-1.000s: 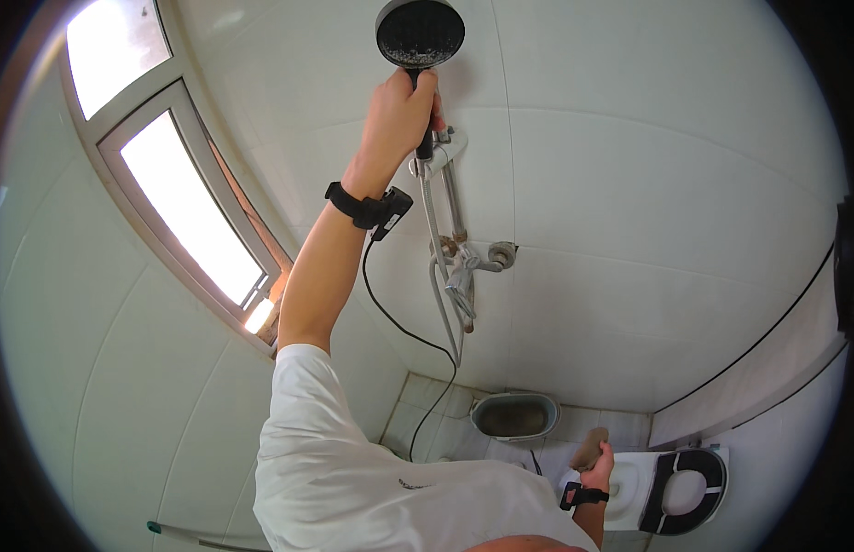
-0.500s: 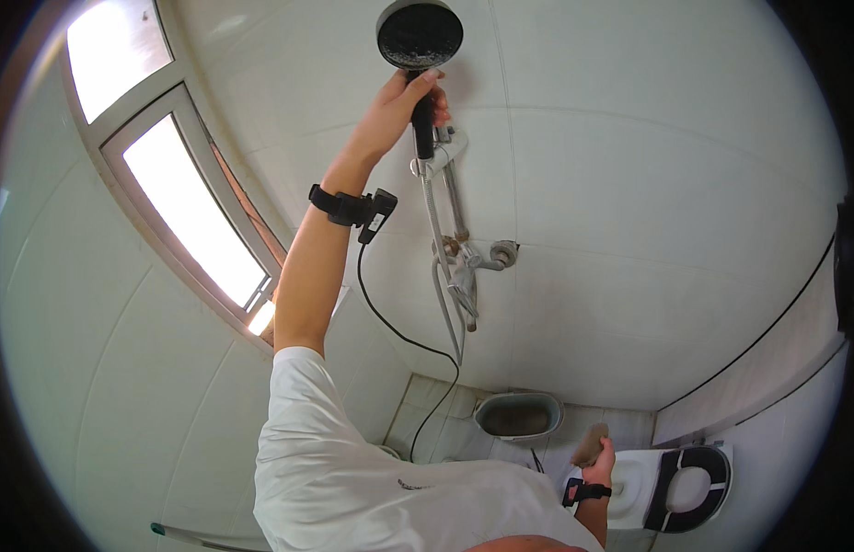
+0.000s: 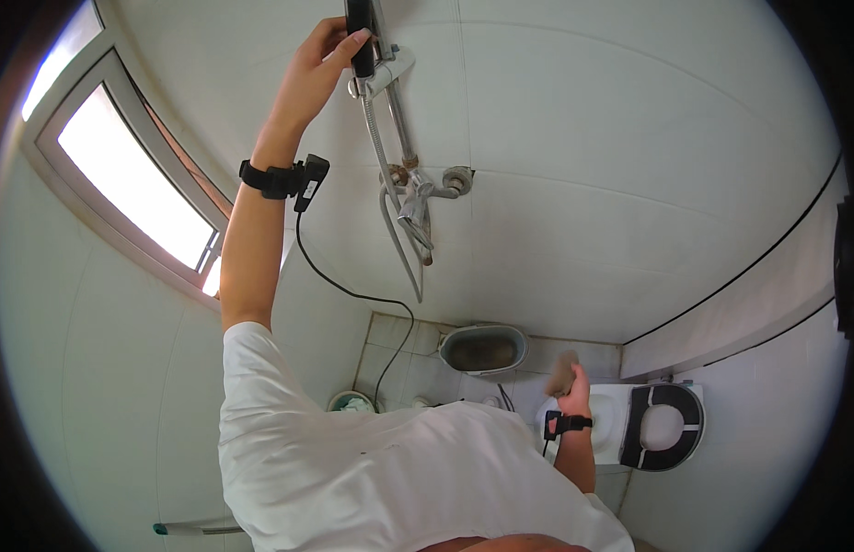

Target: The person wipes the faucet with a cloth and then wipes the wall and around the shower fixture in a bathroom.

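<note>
My left hand (image 3: pixel 321 60) is raised high, with its thumb across the black handle of a hand shower (image 3: pixel 360 41) and its fingers curled at the handle's left side. The shower's spray head lies beyond the top edge of the view. Its handle sits in a white wall bracket (image 3: pixel 390 74), and a metal hose (image 3: pixel 374 129) hangs from its lower end. Low on the right, my right hand (image 3: pixel 576 394) is closed on a brownish-grey cloth or sponge (image 3: pixel 562 373); which of the two I cannot tell.
A chrome mixer tap (image 3: pixel 415 198) is fixed to the tiled wall. Below stands a grey tub (image 3: pixel 484 350), with a small bucket (image 3: pixel 351 402) to its left. A toilet with a black-and-white seat (image 3: pixel 663 426) is at the right. A window (image 3: pixel 137 170) stands at the left.
The view has tipped downward and right, so the spray head has left the picture. My left fingers, formerly wrapped round the handle's right side, are now at its left. The right hand keeps its hold.
</note>
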Motion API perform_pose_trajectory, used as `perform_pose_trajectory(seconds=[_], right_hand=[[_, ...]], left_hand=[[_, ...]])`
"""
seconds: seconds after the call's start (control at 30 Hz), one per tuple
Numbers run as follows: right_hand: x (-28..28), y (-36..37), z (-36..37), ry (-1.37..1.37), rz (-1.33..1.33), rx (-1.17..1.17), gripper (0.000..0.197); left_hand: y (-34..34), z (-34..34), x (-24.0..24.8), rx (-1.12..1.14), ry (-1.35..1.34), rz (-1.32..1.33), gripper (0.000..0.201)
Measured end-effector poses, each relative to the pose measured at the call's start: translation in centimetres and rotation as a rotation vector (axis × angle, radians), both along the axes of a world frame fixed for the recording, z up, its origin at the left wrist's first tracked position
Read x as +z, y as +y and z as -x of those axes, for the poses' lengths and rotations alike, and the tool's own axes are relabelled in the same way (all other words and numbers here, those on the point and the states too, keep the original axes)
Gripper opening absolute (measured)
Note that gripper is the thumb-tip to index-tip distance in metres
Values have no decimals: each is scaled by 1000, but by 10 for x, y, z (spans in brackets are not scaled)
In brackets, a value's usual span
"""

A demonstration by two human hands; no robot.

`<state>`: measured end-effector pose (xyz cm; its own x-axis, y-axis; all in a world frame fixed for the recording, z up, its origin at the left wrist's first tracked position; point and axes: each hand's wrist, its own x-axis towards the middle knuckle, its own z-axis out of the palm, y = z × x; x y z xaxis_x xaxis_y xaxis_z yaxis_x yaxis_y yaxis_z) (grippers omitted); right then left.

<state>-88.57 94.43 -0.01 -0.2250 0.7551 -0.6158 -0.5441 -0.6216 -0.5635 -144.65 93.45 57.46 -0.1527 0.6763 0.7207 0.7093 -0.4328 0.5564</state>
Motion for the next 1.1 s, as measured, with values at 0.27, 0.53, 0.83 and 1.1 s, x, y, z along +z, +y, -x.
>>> perform_pose_trajectory(seconds=[0.27, 0.53, 0.83, 1.1], right_hand=[[303, 208, -6, -308, -784, -244, 43], [677, 303, 117, -1117, -1792, -1292, 44], [514, 202, 359, -1146, -2595, -507, 33], [471, 200, 339, -1404, -2884, 43, 34]], left_hand=[[-22, -11, -29, 421, 82, 139, 48], [-18, -60, -36, 799, 329, 207, 54], [-11, -59, -46, 905, 297, 72, 51], [-14, -64, -45, 873, 294, 125, 53]])
